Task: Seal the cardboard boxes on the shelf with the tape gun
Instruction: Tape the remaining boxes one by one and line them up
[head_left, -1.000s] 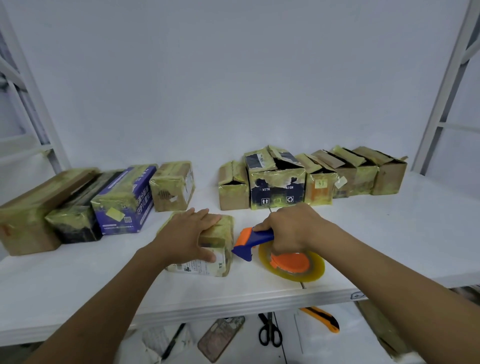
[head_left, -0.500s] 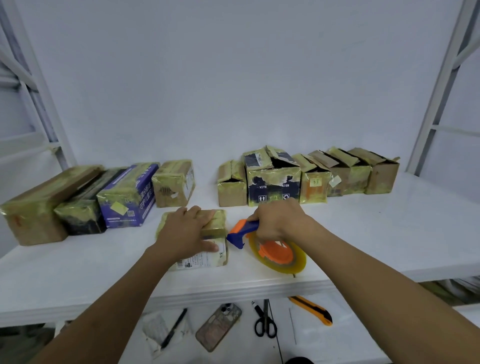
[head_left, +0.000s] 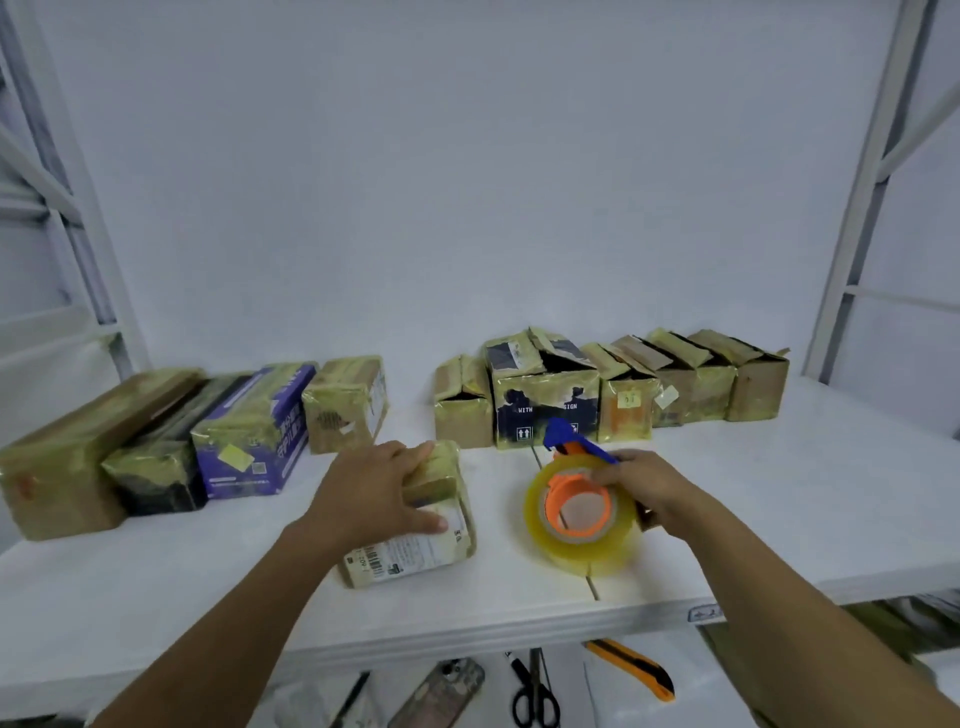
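On the white shelf (head_left: 779, 499), the left hand (head_left: 374, 493) clamps a small tape-wrapped cardboard box (head_left: 415, 545), hiding its top; beside it, the right hand (head_left: 649, 493) grips the orange-and-blue tape gun (head_left: 576, 514), handle hidden.

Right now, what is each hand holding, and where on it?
Right hand grips the tape gun at its right side, behind the roll. Left hand holds the front box by its top, thumb on the near face.
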